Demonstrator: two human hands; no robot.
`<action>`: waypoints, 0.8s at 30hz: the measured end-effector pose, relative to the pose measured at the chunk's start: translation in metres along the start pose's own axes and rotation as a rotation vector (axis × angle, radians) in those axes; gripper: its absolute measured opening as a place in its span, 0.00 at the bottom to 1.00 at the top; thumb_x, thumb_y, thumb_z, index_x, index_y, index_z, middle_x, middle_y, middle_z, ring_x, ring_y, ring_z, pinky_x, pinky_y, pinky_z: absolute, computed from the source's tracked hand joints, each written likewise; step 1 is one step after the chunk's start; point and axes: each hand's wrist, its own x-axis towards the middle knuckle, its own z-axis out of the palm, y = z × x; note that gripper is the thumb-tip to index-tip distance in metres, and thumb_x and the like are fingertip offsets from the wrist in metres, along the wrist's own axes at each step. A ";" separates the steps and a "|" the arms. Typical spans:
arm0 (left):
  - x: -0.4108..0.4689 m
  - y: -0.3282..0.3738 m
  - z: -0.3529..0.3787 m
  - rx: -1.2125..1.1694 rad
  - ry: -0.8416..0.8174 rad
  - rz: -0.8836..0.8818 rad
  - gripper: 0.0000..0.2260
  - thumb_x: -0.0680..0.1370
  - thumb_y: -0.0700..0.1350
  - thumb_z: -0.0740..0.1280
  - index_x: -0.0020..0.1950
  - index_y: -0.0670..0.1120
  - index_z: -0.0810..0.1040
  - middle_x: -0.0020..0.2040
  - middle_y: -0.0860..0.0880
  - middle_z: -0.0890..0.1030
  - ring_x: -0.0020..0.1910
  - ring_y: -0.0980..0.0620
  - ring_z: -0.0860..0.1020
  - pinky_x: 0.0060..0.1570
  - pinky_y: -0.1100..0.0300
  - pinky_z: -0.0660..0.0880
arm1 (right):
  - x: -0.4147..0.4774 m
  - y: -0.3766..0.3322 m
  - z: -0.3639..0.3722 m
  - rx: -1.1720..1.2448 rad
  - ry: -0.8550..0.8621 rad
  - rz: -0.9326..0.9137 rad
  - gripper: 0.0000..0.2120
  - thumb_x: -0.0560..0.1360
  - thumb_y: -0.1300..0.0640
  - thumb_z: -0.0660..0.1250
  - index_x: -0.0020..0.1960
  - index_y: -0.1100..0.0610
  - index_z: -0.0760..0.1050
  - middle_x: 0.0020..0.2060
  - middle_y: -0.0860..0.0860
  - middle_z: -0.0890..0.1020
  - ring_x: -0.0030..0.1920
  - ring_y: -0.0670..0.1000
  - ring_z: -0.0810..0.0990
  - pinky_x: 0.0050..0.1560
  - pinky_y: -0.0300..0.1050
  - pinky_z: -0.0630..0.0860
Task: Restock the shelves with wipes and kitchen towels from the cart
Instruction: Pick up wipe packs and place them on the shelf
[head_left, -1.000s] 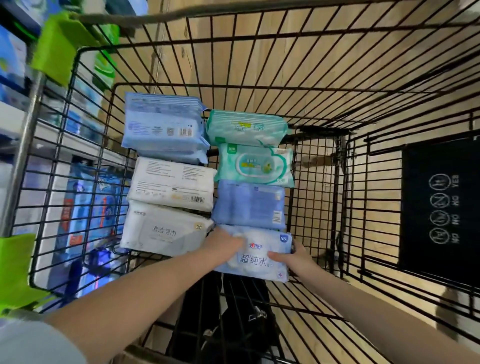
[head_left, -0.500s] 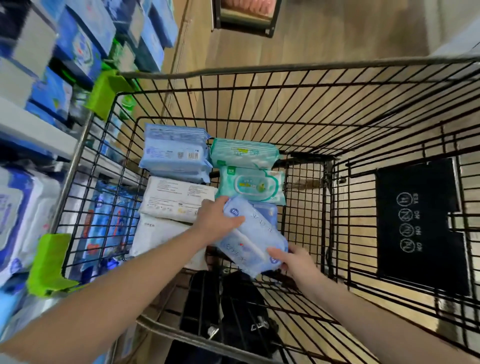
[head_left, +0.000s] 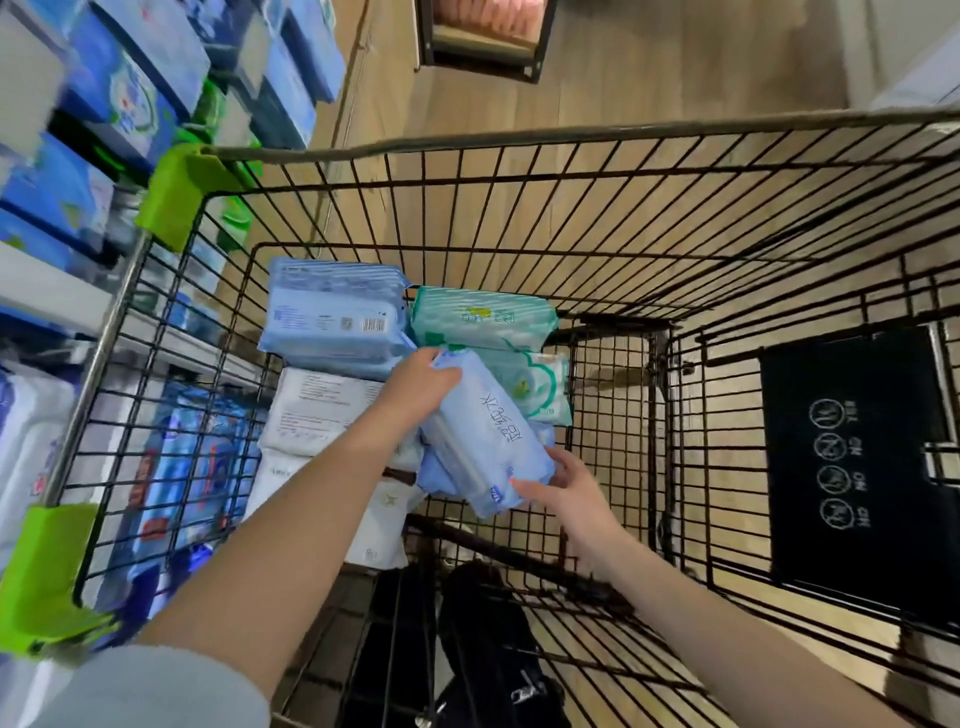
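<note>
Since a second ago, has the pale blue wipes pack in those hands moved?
Yes. The pale blue pack has been lifted from the near end of the right row and turned, its far end now overlapping the green pack.

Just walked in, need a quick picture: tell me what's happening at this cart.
A person holds a light blue plastic pack of wipes tilted above the stack in a black wire shopping cart. The left hand grips its far end, the right hand its near end. Blue, white and green wipe packs lie in the cart's left side, next to stocked shelves.
</note>
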 end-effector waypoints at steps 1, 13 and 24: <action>0.001 -0.002 0.000 -0.055 -0.001 0.011 0.15 0.67 0.53 0.63 0.49 0.46 0.74 0.49 0.45 0.76 0.49 0.48 0.74 0.38 0.61 0.66 | 0.002 0.001 0.000 0.005 0.023 0.000 0.29 0.66 0.65 0.77 0.63 0.54 0.69 0.53 0.52 0.81 0.52 0.50 0.80 0.49 0.39 0.76; 0.021 -0.038 -0.004 0.005 -0.272 0.119 0.31 0.71 0.47 0.76 0.71 0.49 0.67 0.62 0.54 0.75 0.63 0.53 0.74 0.56 0.61 0.71 | 0.035 -0.016 -0.015 0.158 0.237 0.045 0.17 0.73 0.59 0.72 0.61 0.58 0.74 0.47 0.50 0.82 0.48 0.52 0.80 0.50 0.45 0.75; 0.017 -0.016 0.037 0.153 -0.018 0.065 0.29 0.77 0.57 0.64 0.70 0.40 0.64 0.68 0.42 0.67 0.65 0.44 0.69 0.56 0.54 0.67 | 0.053 -0.005 -0.006 0.263 -0.006 0.033 0.31 0.68 0.57 0.76 0.66 0.55 0.68 0.53 0.53 0.84 0.51 0.54 0.84 0.51 0.53 0.81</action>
